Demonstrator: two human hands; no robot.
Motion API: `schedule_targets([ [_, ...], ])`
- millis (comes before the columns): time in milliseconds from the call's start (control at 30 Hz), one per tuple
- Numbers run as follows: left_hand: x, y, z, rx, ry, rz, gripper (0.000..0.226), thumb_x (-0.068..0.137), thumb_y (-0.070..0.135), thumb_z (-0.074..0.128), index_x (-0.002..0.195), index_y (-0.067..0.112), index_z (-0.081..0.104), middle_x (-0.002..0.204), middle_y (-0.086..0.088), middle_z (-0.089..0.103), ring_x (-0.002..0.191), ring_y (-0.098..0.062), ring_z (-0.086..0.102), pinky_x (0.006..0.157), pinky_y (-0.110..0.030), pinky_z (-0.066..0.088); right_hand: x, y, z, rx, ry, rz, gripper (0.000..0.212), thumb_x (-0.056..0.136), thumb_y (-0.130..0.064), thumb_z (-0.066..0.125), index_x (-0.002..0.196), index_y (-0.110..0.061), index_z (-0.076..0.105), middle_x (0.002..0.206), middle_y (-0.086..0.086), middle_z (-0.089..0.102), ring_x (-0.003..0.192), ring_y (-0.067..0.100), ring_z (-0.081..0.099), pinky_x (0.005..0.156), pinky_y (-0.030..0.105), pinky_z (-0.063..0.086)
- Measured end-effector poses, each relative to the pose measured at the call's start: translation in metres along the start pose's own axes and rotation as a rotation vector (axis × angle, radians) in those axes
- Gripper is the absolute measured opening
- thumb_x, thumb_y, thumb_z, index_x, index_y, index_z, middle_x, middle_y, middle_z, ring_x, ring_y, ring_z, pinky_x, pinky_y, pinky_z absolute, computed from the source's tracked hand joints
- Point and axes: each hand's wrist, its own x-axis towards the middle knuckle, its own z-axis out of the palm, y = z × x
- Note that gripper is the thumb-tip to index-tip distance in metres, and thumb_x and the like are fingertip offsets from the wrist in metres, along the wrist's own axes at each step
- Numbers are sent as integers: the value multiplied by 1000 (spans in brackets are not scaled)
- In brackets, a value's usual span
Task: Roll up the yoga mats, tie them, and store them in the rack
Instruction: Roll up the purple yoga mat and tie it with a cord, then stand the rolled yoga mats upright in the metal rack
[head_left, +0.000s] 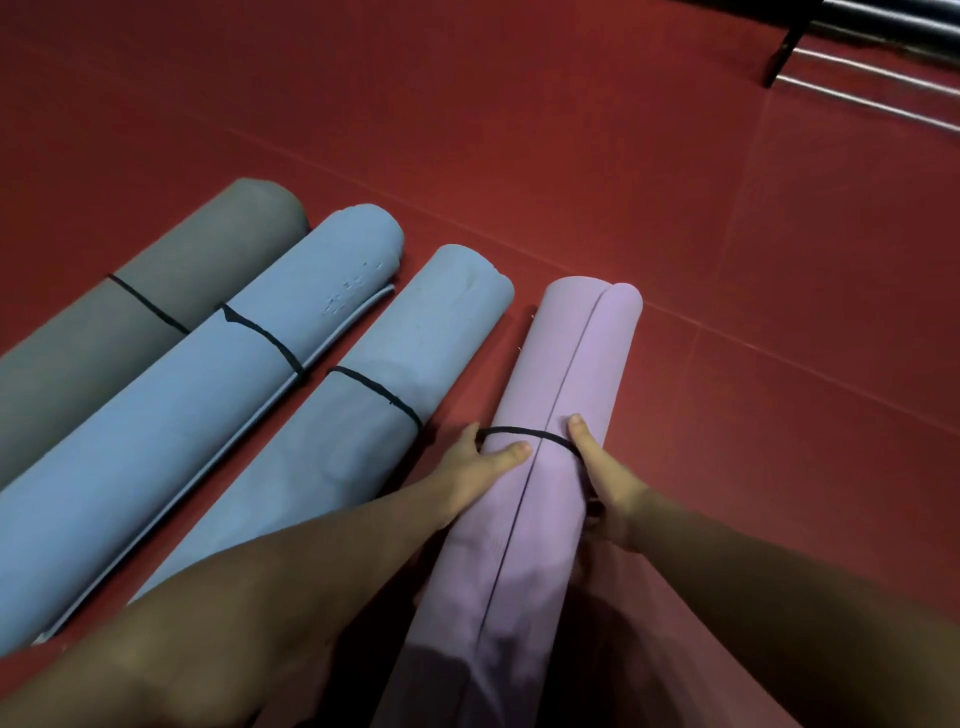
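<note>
Four rolled mats lie side by side on the red floor (675, 208): a grey mat (156, 291) leftmost, a wide blue mat (197, 415), a narrower blue mat (363, 415) and a lilac mat (566, 364) rightmost. A thin black band (519, 432) goes around each one. The rack (784, 49) stands well apart.

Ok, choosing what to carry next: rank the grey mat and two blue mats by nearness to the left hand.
1. Right blue mat, beside the left hand on the pink mat.
2. Left blue mat, further left.
3. Grey mat, far left.
</note>
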Motion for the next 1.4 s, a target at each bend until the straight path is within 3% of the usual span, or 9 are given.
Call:
schedule_targets([
  [233, 2, 25, 1, -5, -32, -89, 130, 55, 84, 68, 156, 17, 22, 154, 0, 37, 138, -22, 42, 111, -39, 37, 16, 7, -8, 48, -124, -64, 111, 39, -85, 80, 126, -18, 65, 110, 6, 75, 100, 28, 73, 95, 48, 55],
  [300, 11, 34, 2, 7, -28, -94, 131, 46, 92, 64, 152, 21, 34, 151, 3, 43, 134, -22, 47, 108, -41, 38, 20, 4, -9, 118, -135, -91, 104, 45, -81, 82, 126, -18, 65, 112, 8, 74, 103, 30, 72, 98, 48, 52],
  [433, 14, 44, 10, -31, -146, -92, 76, 66, 74, 75, 119, 21, 63, 111, 0, 72, 94, -13, 72, 84, -32, 58, 20, -2, -12, 93, -204, -63, 92, 52, -80, 78, 121, -21, 68, 111, 8, 75, 102, 29, 72, 97, 52, 53],
  [533, 13, 43, 16, 10, -80, -79, 35, 84, 49, 74, 102, 26, 56, 90, 11, 66, 75, 0, 66, 53, -14, 51, 22, -2, -12, 97, -226, -57, 90, 50, -76, 79, 119, -21, 69, 108, 6, 76, 99, 27, 73, 94, 51, 55],
  [667, 15, 43, 16, -12, -91, -119, 96, 48, 74, 83, 122, 15, 65, 104, -2, 75, 88, -18, 74, 81, -36, 61, 23, 1, -11, 81, -215, -68, 94, 45, -77, 83, 119, -20, 69, 107, 6, 76, 98, 27, 74, 94, 48, 55],
  [933, 5, 65, 8, -74, -55, -53, 77, 53, 58, 85, 115, 15, 69, 99, -5, 77, 88, -24, 75, 86, -46, 59, 8, -16, -11, 63, -43, -219, 110, 43, -76, 85, 130, -14, 56, 112, 1, 73, 95, 20, 74, 86, 40, 60],
  [1100, -58, 158, 3, -117, -30, 117, 53, 71, 40, 83, 117, 19, 65, 101, 1, 76, 86, -15, 75, 75, -35, 61, -75, -83, -32, 142, 8, -447, 111, 46, -67, 89, 136, -15, 51, 120, -2, 70, 102, 15, 71, 87, 39, 60],
  [1233, -139, 271, -4, -141, -87, 201, 65, 65, 39, 83, 123, 17, 61, 108, -2, 75, 95, -19, 73, 83, -39, 60, -190, -162, -68, 77, 17, -553, 108, 47, -67, 90, 135, -19, 53, 120, -3, 71, 106, 14, 70, 91, 41, 57],
  [1400, -260, 435, -12, -30, -151, 310, 83, 51, 38, 88, 126, 22, 54, 116, 1, 71, 103, -12, 70, 88, -34, 57, -377, -256, -122, 57, 33, -708, 63, 68, -29, 86, 124, -19, 59, 117, -1, 73, 109, 15, 69, 87, 31, 57],
])
